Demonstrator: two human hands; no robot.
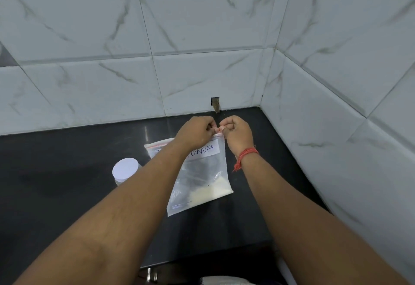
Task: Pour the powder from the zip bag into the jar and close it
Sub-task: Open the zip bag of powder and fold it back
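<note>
Right now you are pinching the top corner of the clear plastic zip bag of pale powder (pixel 203 179), mid-frame, with left hand (pixel 195 131) and right hand (pixel 238 132) — tugging unevenly risks spilling powder before reaching the white-lidded jar (pixel 124 170), left of it.

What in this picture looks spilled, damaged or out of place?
No powder is spilled: it sits in the lower corner of the zip bag, which both hands pinch at its top. The jar stands upright with its lid on. One oddity: a small chipped hole low in the wall tiles.
</note>
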